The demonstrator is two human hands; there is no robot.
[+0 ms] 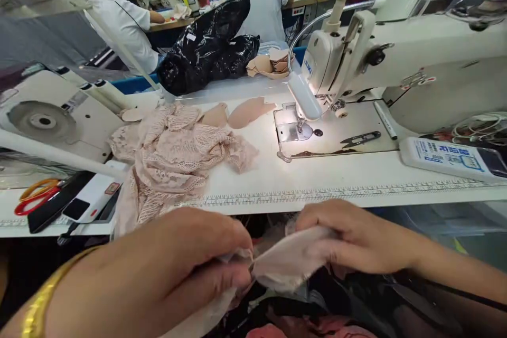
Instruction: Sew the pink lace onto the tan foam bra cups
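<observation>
A pale pink fabric piece (291,261) is stretched between my two hands, just below the table's front edge. My left hand (206,253) pinches it between thumb and fingers. My right hand (352,237) grips its other end, with the thumb lying along the cloth. More pale cloth hangs under my left hand. A heap of pink lace fabric (170,142) lies on the table beyond my left hand. Behind it are flat beige cut pieces (251,111). The sewing machine (340,58) stands beyond my right hand, its lamp (304,97) shining on the needle plate.
Thread snips (362,139) lie on the machine bed. A white boxed device (451,158) is at right; scissors (37,193) and a phone-like white device (93,195) are at left. A ruler strip (317,191) runs along the front edge. Behind stands a black plastic bag (206,45); people work beyond.
</observation>
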